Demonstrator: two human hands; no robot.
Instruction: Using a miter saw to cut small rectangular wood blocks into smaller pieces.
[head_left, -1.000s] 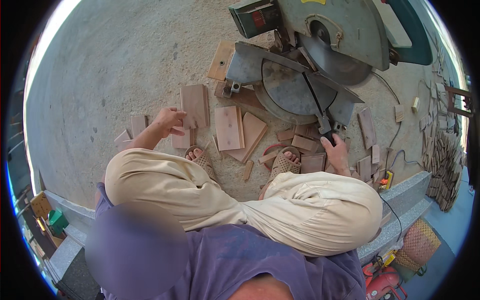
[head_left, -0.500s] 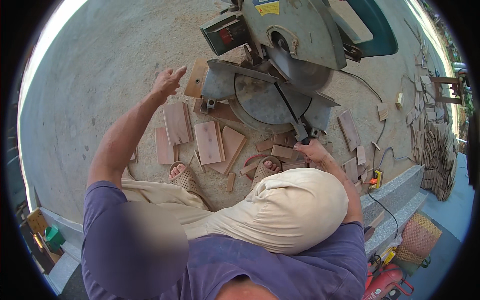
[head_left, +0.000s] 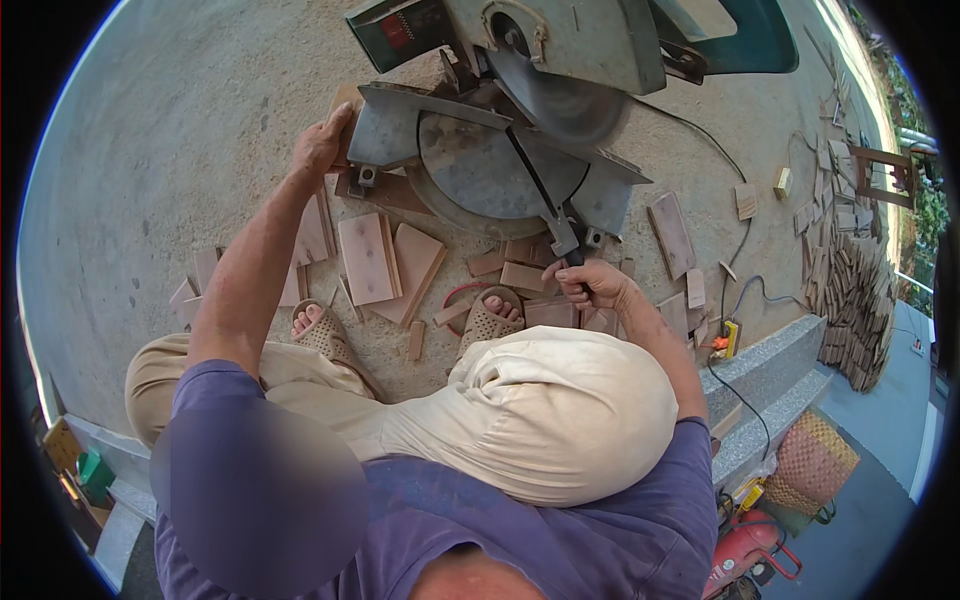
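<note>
A grey-green mitre saw sits low on the ground in front of me, its round blade raised over the turntable and partly covered by the guard. At the saw's left end, my left hand is closed at the edge of a wooden board; its thumb lies along the board, while its other fingers are partly hidden. My right hand has its fingers curled on the black handle at the front of the turntable.
Several cut wood blocks lie between my sandalled feet and the saw. More offcuts are on the right, with a large stack of wood pieces beyond. A black cable runs to a grey step, near a woven basket and red machine.
My left hand, earlier apart with its fingers reaching out, now meets the board. My right hand stays at the handle. The saw sits higher and further left in the view.
</note>
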